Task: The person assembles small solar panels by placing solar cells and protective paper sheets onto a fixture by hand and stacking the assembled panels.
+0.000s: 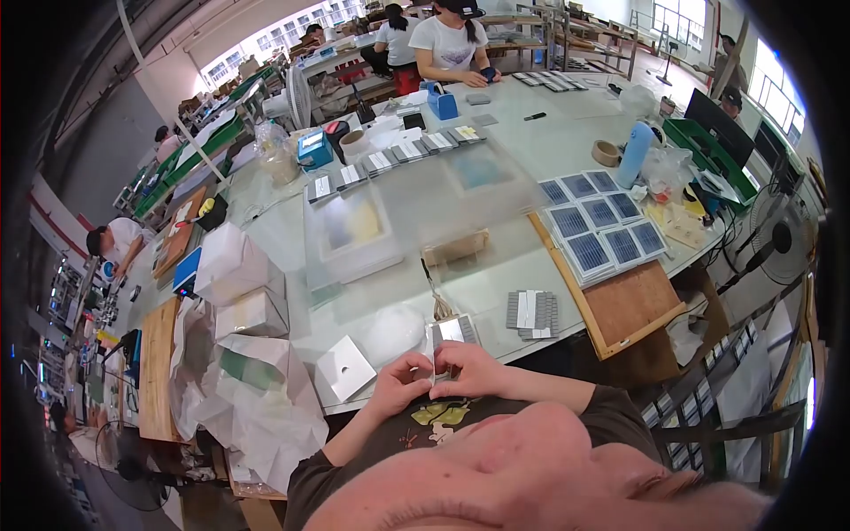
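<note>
Across the workroom spreads a pale, glossy table (518,133), with a brown wooden board (629,310) at its right, partly under blue panels (584,252). At the near edge, the left hand (403,382) and right hand (467,370) meet, thumbs and forefingers pinching. Nearby lie a white square block (345,369) and grey-and-white strips (531,314). Between the fingertips is a thin white piece (432,365).

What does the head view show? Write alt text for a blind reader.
Left hand and right hand pinch a small pale item at the near edge of a cluttered table; blue panels rest on a wooden board at right, with another person across the table.
</note>
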Tool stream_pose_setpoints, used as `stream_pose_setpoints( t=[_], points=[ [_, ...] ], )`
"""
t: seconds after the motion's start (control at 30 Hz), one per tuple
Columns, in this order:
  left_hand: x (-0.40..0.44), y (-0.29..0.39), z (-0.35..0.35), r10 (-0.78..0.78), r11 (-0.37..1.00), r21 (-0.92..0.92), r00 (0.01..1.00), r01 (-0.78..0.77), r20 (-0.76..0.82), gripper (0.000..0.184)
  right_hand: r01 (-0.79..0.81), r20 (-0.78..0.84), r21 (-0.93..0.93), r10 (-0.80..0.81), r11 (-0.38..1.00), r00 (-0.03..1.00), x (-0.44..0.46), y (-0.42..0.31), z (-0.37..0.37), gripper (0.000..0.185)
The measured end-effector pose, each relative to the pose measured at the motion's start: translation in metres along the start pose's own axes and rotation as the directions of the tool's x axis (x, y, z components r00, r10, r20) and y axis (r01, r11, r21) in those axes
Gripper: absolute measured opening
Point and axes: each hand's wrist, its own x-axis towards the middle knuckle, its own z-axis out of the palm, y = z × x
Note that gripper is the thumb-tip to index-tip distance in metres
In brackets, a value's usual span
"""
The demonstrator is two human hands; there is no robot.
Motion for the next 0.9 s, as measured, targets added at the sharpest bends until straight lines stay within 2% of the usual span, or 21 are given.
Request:
stream_pose_setpoints(
  t=[0.07, 0.13, 0.17, 0.2, 0.23, 0.27, 0.33, 0.37, 0.43, 0.47, 0.53, 0.57, 0.63, 0.67, 0.73, 0.83, 0.9],
  points=[
    [0.000, -0.004, 0.000, 0.008, 1.000, -0.009, 1.000, -0.007, 0.025, 0.027, 0.029, 0.014, -0.062, -0.028, 0.998, 1.000, 0.000, 0.001, 0.000, 0.034],
    [0.001, 0.002, 0.006, 0.062, 0.990, -0.129, 0.993, -0.049, 0.100, 0.030, 0.055, 0.028, -0.122, -0.052, 0.991, 0.998, 0.000, 0.007, 0.003, 0.031],
    [0.000, 0.008, 0.009, 0.061, 0.991, -0.129, 0.993, -0.048, 0.100, 0.030, -0.085, -0.014, 0.096, 0.086, 0.992, 0.996, -0.001, 0.015, 0.007, 0.035],
    [-0.003, 0.015, 0.014, 0.033, 0.999, -0.011, 0.994, -0.032, 0.100, 0.031, -0.213, -0.022, 0.314, 0.231, 0.925, 0.973, -0.002, 0.022, 0.012, 0.040],
    [-0.003, 0.019, 0.016, 0.009, 0.994, 0.109, 0.995, -0.020, 0.099, 0.033, -0.241, -0.019, 0.360, 0.265, 0.901, 0.964, -0.002, 0.027, 0.013, 0.036],
    [-0.003, 0.018, 0.015, 0.009, 0.994, 0.111, 0.995, -0.020, 0.099, 0.033, -0.240, -0.019, 0.361, 0.264, 0.901, 0.964, -0.003, 0.029, 0.013, 0.036],
    [-0.002, 0.012, 0.012, 0.077, 0.933, 0.348, 0.996, -0.086, 0.040, 0.035, -0.315, 0.058, 0.513, 0.333, 0.799, 0.941, -0.005, 0.027, 0.014, 0.028],
    [-0.003, 0.010, 0.012, 0.073, 0.934, 0.348, 0.997, -0.082, 0.039, 0.035, -0.316, 0.059, 0.516, 0.335, 0.796, 0.940, -0.006, 0.028, 0.015, 0.028],
    [-0.001, 0.007, 0.011, 0.175, 0.931, 0.320, 0.984, -0.175, 0.030, 0.034, -0.189, 0.053, 0.650, 0.204, 0.736, 0.978, -0.005, 0.031, 0.016, 0.018],
    [-0.001, 0.006, 0.013, 0.173, 0.931, 0.320, 0.984, -0.174, 0.032, 0.034, -0.187, 0.051, 0.650, 0.204, 0.736, 0.978, -0.004, 0.028, 0.016, 0.018],
    [0.000, 0.006, 0.019, 0.237, 0.960, 0.177, 0.967, -0.219, -0.091, 0.034, -0.098, 0.017, 0.606, 0.110, 0.789, 0.994, -0.002, 0.021, 0.014, 0.013],
    [0.000, 0.004, 0.017, 0.238, 0.959, 0.177, 0.967, -0.220, -0.092, 0.034, -0.098, 0.018, 0.605, 0.110, 0.790, 0.994, -0.002, 0.021, 0.014, 0.013],
    [-0.001, -0.001, 0.011, 0.166, 0.982, 0.106, 0.984, -0.158, -0.066, 0.034, -0.203, 0.072, 0.668, 0.209, 0.717, 0.975, -0.003, 0.021, 0.014, 0.011],
    [-0.003, -0.001, 0.010, 0.168, 0.981, 0.106, 0.983, -0.160, -0.069, 0.034, -0.203, 0.075, 0.667, 0.207, 0.717, 0.976, -0.004, 0.021, 0.015, 0.011],
    [-0.005, 0.000, 0.010, 0.059, 0.998, 0.041, 0.993, -0.055, -0.100, 0.027, -0.128, 0.034, 0.653, 0.140, 0.746, 0.990, -0.005, 0.022, 0.015, 0.011],
    [-0.004, 0.000, 0.008, 0.070, 0.992, 0.117, 0.990, -0.055, -0.121, 0.020, -0.097, 0.039, 0.739, 0.101, 0.667, 0.994, -0.004, 0.013, 0.012, 0.016],
    [-0.003, -0.001, 0.008, 0.111, 0.981, 0.171, 0.987, -0.090, -0.118, 0.018, -0.098, 0.042, 0.733, 0.099, 0.674, 0.994, -0.006, 0.020, 0.014, 0.018]
  ],
)
